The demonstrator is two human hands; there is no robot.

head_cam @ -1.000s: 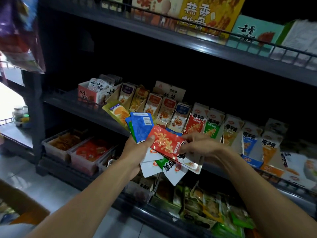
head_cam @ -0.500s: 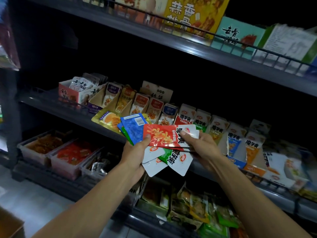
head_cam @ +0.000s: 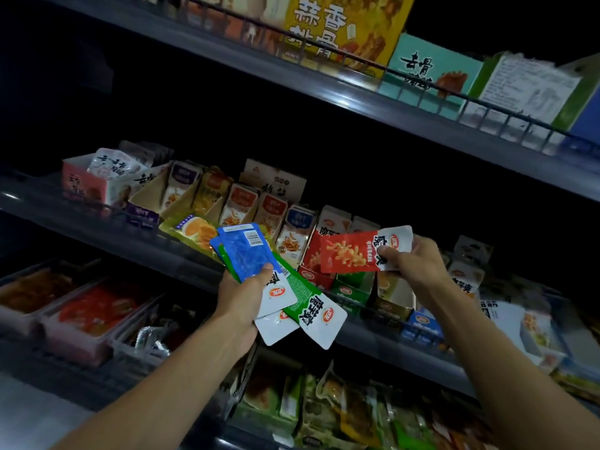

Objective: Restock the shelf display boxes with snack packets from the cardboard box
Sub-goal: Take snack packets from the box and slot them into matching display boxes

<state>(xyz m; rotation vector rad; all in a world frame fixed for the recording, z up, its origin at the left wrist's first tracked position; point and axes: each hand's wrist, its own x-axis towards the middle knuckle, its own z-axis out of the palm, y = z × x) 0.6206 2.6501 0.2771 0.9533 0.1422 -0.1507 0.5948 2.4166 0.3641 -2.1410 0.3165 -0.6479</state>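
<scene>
red-and-white snack packet (head_cam: 363, 250) pinched flat by right hand (head_cam: 412, 261), printed face showing.

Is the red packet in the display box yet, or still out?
Still out: the right hand pinches the red packet in front of the shelf boxes.

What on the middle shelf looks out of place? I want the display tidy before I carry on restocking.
One yellow packet lies flat and tilted over the shelf's front edge, left of the blue packet in the left hand, while its neighbours stand upright in display boxes.
</scene>
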